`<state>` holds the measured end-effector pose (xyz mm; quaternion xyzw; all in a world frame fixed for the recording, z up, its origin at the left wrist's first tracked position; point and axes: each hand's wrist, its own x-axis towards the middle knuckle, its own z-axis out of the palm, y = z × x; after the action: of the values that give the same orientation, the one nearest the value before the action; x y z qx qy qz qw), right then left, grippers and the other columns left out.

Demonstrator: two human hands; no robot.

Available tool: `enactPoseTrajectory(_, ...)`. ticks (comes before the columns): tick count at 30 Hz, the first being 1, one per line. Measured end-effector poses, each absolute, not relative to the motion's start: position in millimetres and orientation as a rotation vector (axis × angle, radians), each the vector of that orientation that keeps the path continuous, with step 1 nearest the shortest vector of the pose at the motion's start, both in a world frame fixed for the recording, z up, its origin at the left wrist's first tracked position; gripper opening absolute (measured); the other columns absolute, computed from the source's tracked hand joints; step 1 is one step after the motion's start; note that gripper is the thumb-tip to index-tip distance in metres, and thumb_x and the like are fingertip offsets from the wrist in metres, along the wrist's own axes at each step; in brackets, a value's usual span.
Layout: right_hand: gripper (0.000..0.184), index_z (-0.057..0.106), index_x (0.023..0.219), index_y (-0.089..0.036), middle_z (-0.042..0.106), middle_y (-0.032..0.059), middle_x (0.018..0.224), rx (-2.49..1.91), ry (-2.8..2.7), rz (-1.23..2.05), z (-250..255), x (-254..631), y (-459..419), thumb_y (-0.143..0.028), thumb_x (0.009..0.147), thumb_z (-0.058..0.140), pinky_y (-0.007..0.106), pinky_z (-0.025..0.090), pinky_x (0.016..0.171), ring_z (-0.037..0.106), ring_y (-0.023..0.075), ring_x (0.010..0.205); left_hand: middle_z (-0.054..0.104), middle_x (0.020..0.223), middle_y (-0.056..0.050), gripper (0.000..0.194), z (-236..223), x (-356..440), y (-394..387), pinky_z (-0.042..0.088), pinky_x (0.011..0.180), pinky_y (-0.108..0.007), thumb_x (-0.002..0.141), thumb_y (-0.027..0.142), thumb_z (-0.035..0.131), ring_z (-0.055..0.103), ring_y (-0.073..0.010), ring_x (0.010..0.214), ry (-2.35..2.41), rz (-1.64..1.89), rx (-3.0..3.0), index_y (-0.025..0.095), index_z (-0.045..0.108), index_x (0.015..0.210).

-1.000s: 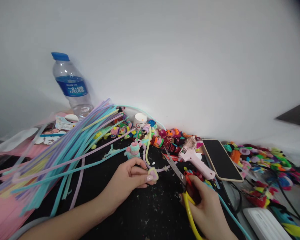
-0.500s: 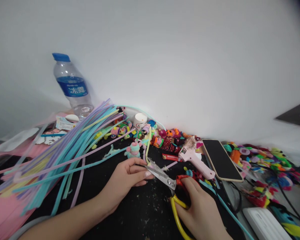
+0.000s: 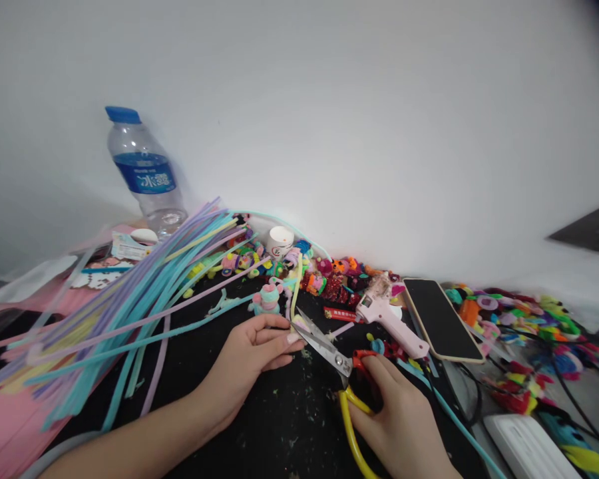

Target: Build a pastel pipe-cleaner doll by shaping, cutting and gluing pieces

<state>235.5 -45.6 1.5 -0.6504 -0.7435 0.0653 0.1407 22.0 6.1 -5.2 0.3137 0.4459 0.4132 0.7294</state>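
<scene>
My right hand (image 3: 399,416) is wrapped round the red and yellow handles of a pair of scissors (image 3: 328,350). The blades point up and left and stand slightly apart, with their tips by my left fingertips. My left hand (image 3: 254,352) is closed in a pinch at the lower end of a pale yellow pipe cleaner (image 3: 296,286), which rises from the fingers. What lies right between the fingertips is partly hidden. Just behind the left hand sits a small mint and pink pipe-cleaner figure (image 3: 267,301).
A bundle of pastel pipe cleaners (image 3: 154,299) lies at left, before a water bottle (image 3: 144,173). To the right are a pink glue gun (image 3: 392,322), a phone (image 3: 444,319), a white box (image 3: 529,446) and cables. Colourful figures (image 3: 329,283) line the white wall.
The scissor blades have spread a little at the tips. My left fingers have shifted slightly left, and the right hand has hardly moved.
</scene>
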Motion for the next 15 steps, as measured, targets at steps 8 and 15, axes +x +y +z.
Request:
enactPoseTrajectory(8,0.024,0.055,0.091,-0.020,0.062,0.0054,0.084,-1.896,-2.093,0.351,3.9,232.6,-44.7,-0.021,0.067,0.055,0.030,0.049,0.062,0.062,0.0220,0.071,0.072,0.084,-0.005,0.025,-3.0,22.3,6.4,0.049,0.069,-0.018,0.072,0.030,0.068,0.065,-0.0165,0.090,0.977,0.901,0.705,0.016,0.057,0.090)
enactPoseTrajectory(15,0.014,0.053,0.082,-0.020,0.058,0.0025,0.074,-1.940,-2.060,0.467,6.5,230.7,-43.7,-0.021,0.069,0.054,0.029,0.044,0.058,0.057,0.0197,0.064,0.071,0.083,-0.004,0.024,-2.8,22.6,5.9,0.049,0.069,-0.017,0.072,0.029,0.068,0.065,-0.0155,0.089,0.980,0.915,0.689,0.017,0.057,0.089)
